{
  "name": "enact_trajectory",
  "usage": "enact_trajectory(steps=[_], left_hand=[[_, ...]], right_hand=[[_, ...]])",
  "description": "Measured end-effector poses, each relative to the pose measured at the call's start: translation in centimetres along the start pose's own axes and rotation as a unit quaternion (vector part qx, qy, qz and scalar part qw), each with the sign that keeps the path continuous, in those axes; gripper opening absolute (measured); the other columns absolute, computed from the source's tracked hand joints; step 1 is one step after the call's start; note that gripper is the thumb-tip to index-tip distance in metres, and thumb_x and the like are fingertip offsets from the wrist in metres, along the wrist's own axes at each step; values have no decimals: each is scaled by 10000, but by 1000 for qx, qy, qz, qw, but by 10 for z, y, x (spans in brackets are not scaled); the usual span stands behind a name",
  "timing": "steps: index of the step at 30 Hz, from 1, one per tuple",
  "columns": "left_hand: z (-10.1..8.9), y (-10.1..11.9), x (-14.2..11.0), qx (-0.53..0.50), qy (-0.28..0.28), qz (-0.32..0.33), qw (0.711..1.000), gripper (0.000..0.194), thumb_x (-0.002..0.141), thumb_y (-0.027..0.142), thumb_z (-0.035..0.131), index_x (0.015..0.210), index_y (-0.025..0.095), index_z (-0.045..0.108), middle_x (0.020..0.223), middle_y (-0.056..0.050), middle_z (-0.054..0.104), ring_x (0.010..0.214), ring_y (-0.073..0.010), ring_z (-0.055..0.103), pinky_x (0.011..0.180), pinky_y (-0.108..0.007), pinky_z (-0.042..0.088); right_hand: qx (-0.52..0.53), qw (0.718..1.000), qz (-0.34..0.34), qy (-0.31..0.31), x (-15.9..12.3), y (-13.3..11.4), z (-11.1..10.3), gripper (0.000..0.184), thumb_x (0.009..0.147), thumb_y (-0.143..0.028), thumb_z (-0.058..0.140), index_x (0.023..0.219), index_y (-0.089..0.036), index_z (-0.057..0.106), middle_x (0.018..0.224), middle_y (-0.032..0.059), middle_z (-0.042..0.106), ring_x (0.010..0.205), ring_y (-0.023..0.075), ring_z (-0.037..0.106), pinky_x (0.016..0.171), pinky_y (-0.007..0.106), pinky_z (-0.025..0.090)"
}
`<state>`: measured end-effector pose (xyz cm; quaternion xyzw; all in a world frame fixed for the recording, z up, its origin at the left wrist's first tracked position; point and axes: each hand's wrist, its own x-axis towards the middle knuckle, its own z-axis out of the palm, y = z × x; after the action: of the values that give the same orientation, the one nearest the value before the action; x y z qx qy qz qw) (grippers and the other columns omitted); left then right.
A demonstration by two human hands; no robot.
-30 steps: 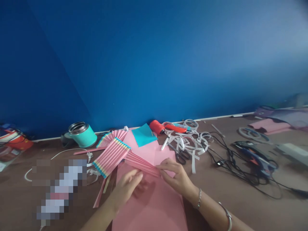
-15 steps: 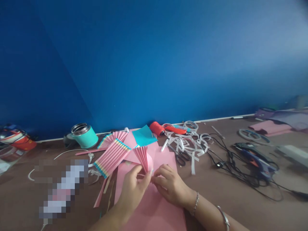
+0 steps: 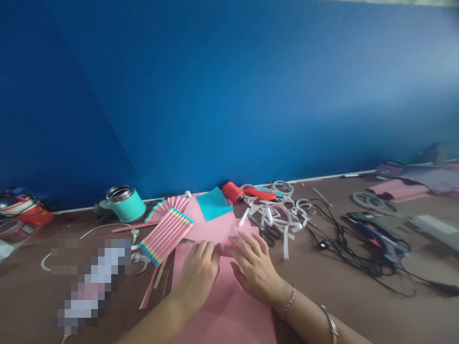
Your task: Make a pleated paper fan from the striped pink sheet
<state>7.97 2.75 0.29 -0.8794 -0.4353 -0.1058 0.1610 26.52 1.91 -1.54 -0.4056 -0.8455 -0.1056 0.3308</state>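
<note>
Folded paper (image 3: 225, 250) mostly hidden, long axis seemingly crosswise between 2 hands (image 3: 200, 270) (image 3: 255, 268).

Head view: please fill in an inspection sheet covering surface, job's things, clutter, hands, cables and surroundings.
Surface: brown tabletop, partly covered.
Job's things: pink paper sheets in the middle; pleated pink panel with teal-and-yellow edges, left of centre.
Clutter: red thread spool, white paper strips, open teal mug.
Hands: left hand curled, grip hidden; right hand with fingers spread.
Cables: black cables tangled at right.
Surroundings: blue wall behind.
</note>
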Motion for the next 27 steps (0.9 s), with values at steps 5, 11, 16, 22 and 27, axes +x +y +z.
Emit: enact_trajectory(steps=[5, 11, 16, 22, 27], left_hand=[[19, 0, -20, -51, -32, 30, 998, 187, 805, 39, 531, 915, 157, 626, 842, -55, 601, 798, -245, 549, 692, -376, 461], [24, -20, -43, -155, 22, 0, 988, 239, 771, -26, 500, 827, 168, 628, 848, -47, 616, 813, -217, 544, 735, -343, 452], [16, -27, -48, -157, 14, -19, 987, 241, 776, 1, 518, 798, 203, 648, 830, -31, 622, 808, -213, 543, 697, -332, 415], [9, -41, -48, -220, -56, -84, 970, 189, 832, 97, 550, 780, 225, 679, 795, -23, 644, 821, -213, 569, 731, -346, 409], [12, -50, -46, -312, -88, -143, 935, 210, 852, 115, 516, 838, 230, 691, 847, -22, 681, 864, -203, 616, 774, -331, 437]], right_hand=[[27, 993, 3, -116, -3, 9, 10, 119, 828, -95, 503, 785, -178, 576, 786, 30, 603, 784, 174, 479, 798, 348, 311], [23, 981, 8, -191, -5, 14, 12, 98, 814, -116, 509, 757, -171, 567, 803, 46, 581, 787, 186, 450, 703, 328, 299], [43, 970, 24, -238, -3, 17, 7, 89, 807, -118, 533, 773, -175, 592, 829, 44, 583, 812, 187, 467, 714, 314, 323], [122, 966, 26, -226, -4, 24, 2, 213, 910, -136, 447, 810, -183, 628, 837, 56, 581, 832, 186, 495, 744, 311, 377], [199, 955, 74, -209, -2, 27, 5, 241, 934, -158, 434, 794, -181, 630, 792, 57, 593, 789, 185, 520, 711, 309, 414]])
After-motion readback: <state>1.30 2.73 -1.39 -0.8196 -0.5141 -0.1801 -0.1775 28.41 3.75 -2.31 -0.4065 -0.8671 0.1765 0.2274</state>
